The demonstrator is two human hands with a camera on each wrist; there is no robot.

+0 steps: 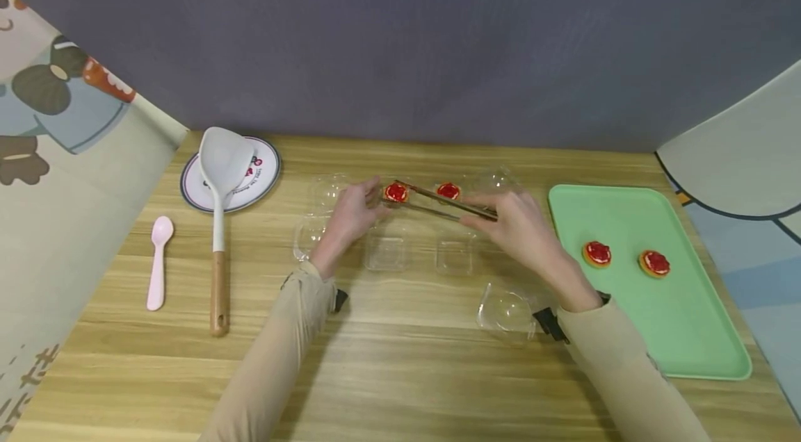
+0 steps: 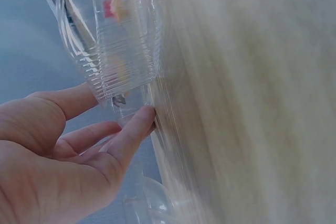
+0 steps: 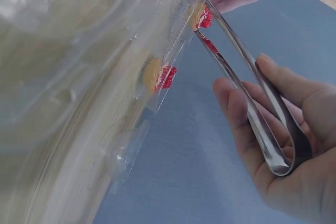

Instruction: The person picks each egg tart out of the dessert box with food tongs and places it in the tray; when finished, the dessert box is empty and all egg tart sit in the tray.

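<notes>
My right hand [image 1: 516, 223] grips metal tongs [image 3: 273, 129], their tips on either side of a small round tart [image 1: 396, 192] with red topping. The tart is in a clear plastic container [image 2: 136, 45], and a second red-topped tart [image 1: 448, 191] sits in the compartment to its right. At the container's left end, my left hand [image 1: 352, 218] pinches the corner between thumb and fingers, as the left wrist view shows. Red smears mark one tong arm near its tip. Two clear square compartments [image 1: 388, 254] in front hold nothing.
Two more red-topped tarts [image 1: 597, 254] lie on a green tray [image 1: 676, 331] at right. Clear plastic lids [image 1: 508, 310] lie around the container. On the left are a white turner [image 1: 219, 157] with a wooden handle, over a plate [image 1: 265, 181], and a pink spoon [image 1: 158, 265].
</notes>
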